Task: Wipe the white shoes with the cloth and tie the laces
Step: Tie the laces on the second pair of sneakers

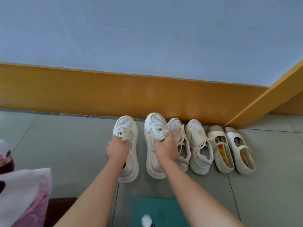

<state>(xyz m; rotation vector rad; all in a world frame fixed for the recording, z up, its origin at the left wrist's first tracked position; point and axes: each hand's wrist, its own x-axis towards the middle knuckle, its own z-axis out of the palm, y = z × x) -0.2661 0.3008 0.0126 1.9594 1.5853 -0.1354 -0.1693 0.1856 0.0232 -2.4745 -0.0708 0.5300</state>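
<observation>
Left hand (117, 149) grips left sneaker (125, 122) by the laces (123, 129), right hand (166, 149) grips right sneaker (154, 121) likewise; both lie 6–12, toes at 12.

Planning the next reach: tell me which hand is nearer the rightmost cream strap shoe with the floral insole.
Right. The right hand grips the second white mesh sneaker, three shoes short of the cream strap shoe; the left hand grips the leftmost sneaker, farther left.
</observation>
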